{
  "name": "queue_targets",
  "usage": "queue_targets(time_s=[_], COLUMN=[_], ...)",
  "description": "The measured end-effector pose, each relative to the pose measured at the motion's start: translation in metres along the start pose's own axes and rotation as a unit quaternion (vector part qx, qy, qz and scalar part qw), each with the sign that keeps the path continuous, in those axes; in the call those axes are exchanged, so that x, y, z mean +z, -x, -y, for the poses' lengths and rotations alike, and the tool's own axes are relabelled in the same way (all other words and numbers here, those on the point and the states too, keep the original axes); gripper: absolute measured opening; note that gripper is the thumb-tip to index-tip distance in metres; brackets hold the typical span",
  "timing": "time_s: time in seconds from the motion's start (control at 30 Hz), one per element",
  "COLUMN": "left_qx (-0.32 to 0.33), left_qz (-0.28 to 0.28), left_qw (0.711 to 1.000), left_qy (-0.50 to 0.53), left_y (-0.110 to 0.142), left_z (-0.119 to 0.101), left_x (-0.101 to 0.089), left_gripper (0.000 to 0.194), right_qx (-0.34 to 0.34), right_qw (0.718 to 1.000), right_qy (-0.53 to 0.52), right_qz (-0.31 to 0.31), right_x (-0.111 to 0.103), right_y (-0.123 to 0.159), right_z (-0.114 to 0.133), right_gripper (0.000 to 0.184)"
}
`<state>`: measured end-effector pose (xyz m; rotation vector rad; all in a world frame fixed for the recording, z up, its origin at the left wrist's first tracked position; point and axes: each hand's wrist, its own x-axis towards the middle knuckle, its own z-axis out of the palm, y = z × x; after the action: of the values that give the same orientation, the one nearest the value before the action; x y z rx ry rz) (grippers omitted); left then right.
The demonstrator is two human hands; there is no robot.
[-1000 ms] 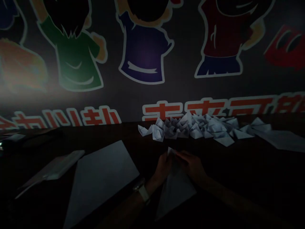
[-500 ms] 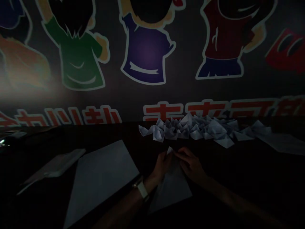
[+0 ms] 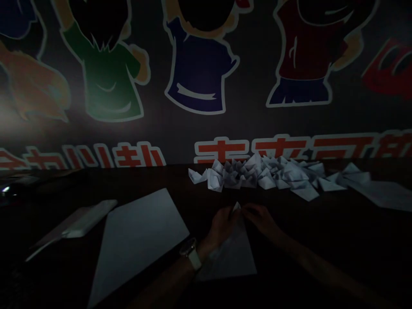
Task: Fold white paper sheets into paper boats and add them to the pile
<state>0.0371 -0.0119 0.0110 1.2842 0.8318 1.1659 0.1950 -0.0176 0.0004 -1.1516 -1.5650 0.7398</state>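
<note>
A partly folded sheet of paper [image 3: 233, 257] lies on the dark table, its pointed tip up at my fingers. My left hand [image 3: 223, 223], with a watch [image 3: 190, 253] on the wrist, is closed on the paper near that tip. At the tip's right side my right hand [image 3: 261, 218] has its fingers pinched together on the paper's edge; the exact grip is dim. Behind my hands sits a heap of folded white paper boats [image 3: 267, 174].
A stack of white paper [image 3: 138, 240] lies to the left. Beyond it rest a white box-like object [image 3: 92, 218] and a shiny dark thing [image 3: 9, 189]. Flat paper [image 3: 386, 193] lies at far right. A wall with cartoon figures [image 3: 199, 73] rises behind the table.
The paper's tip and my left hand have moved slightly right. The fingers of my right hand have drawn closer together at the tip. The sheet has turned a little.
</note>
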Motion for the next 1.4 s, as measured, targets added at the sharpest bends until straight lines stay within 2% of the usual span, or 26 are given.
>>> queue_targets(time_s=[0.13,0.27,0.47,0.6,0.8,0.93,1.0,1.23,1.3,1.4], left_qx=[-0.042,-0.090,-0.010,0.010,0.056,0.064,0.062,0.062,0.061,0.067], left_qz=[0.023,0.082,0.088,0.104,0.079,0.084,0.090,0.125,0.121,0.118], left_qw=[0.995,0.989,0.987,0.982,0.975,0.971,0.970,0.967,0.967,0.966], left_qy=[-0.087,-0.082,-0.137,-0.159,-0.200,-0.212,-0.215,-0.212,-0.215,-0.222], left_y=[0.001,0.003,0.001,-0.002,-0.004,-0.005,-0.004,-0.002,-0.003,-0.004], left_z=[-0.006,-0.011,-0.004,0.000,-0.002,-0.002,-0.002,-0.002,0.000,0.004], left_x=[-0.002,0.000,0.002,-0.001,0.000,0.000,0.000,-0.001,-0.002,-0.002], left_gripper=[0.041,0.050,0.052,0.052,0.048,0.049,0.049,0.052,0.053,0.054], right_qx=[0.017,0.011,0.013,0.024,0.112,0.115,0.144,0.172,0.168,0.111], right_qw=[1.000,1.000,1.000,0.998,0.980,0.973,0.959,0.933,0.938,0.977], right_qy=[-0.018,-0.017,-0.023,-0.051,-0.153,-0.200,-0.242,-0.299,-0.290,-0.182], right_qz=[-0.006,-0.011,-0.013,-0.013,-0.062,-0.029,-0.016,0.101,0.087,-0.004], right_x=[-0.002,-0.004,-0.005,-0.004,0.000,0.000,0.000,-0.001,0.000,-0.001], right_y=[-0.002,-0.003,-0.002,-0.002,0.003,0.006,0.007,0.009,0.008,0.006], right_z=[-0.001,0.001,0.004,0.007,0.015,0.018,0.018,0.017,0.017,0.015], right_gripper=[0.029,0.028,0.024,0.025,0.041,0.038,0.038,0.028,0.026,0.023])
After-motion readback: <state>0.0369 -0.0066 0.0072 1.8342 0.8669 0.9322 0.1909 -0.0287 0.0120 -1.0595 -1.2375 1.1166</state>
